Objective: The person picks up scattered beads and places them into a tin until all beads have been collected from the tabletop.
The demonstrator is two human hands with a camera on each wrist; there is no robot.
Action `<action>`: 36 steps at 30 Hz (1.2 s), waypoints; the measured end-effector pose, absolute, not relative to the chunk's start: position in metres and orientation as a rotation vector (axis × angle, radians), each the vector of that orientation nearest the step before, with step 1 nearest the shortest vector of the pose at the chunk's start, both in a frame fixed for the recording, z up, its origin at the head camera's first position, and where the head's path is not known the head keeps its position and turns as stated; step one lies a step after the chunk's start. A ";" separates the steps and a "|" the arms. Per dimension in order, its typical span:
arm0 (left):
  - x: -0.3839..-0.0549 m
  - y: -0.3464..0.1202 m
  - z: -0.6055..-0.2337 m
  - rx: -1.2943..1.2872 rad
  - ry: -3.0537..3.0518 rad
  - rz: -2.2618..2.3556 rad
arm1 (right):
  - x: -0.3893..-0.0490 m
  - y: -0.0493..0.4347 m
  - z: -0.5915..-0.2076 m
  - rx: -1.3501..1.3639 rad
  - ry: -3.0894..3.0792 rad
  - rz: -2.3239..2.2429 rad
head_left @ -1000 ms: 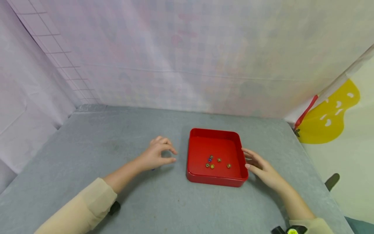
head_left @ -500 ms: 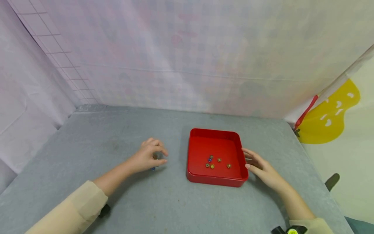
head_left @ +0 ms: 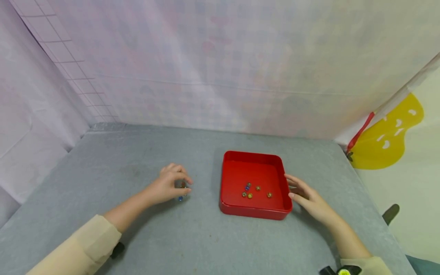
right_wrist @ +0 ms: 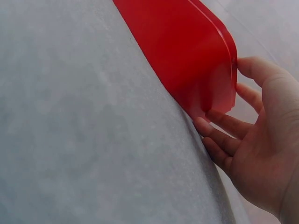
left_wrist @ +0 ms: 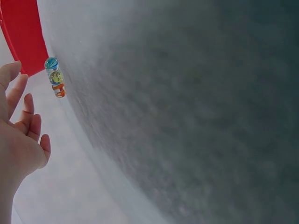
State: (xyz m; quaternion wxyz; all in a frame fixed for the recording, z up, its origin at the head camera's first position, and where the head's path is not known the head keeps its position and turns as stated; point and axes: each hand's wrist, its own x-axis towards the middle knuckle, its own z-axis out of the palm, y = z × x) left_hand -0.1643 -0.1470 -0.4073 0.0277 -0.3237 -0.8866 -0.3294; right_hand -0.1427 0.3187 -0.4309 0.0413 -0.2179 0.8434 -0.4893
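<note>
Left of a red square tray (head_left: 237, 170), my left hand (head_left: 166, 187) hovers over a few glass marbles, its thumb and fingers apart and holding nothing. A blue marble (head_left: 180, 198) shows under the thumb; a brown one (head_left: 183, 184) shows between thumb and index finger. In the left wrist view, blue, yellow and orange marbles (left_wrist: 55, 77) line up just beyond the fingertips. My right hand (head_left: 307, 198) rests with relaxed fingers against the tray's right wall. In the right wrist view, its fingertips touch the tray's red side (right_wrist: 187, 56). Several marbles (head_left: 258, 188) lie inside the tray.
The grey tabletop (head_left: 206, 244) ends at a pale cloth curtain (head_left: 220, 76) behind and another on the left. A yellow shape with white marks (head_left: 388, 137) hangs at the right, beyond the table edge.
My left hand has moved left, away from the tray, to over the marbles on the table, and more of them show. My right hand and the tray have stayed in place.
</note>
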 end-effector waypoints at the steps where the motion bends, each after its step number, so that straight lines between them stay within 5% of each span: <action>1: -0.164 -0.147 -0.407 -0.997 -2.741 -1.009 | -0.143 0.319 -0.431 -0.658 2.583 -1.494; 36: -0.160 -0.169 -0.416 -0.914 -2.771 -0.937 | -0.142 0.317 -0.429 -0.704 2.570 -1.526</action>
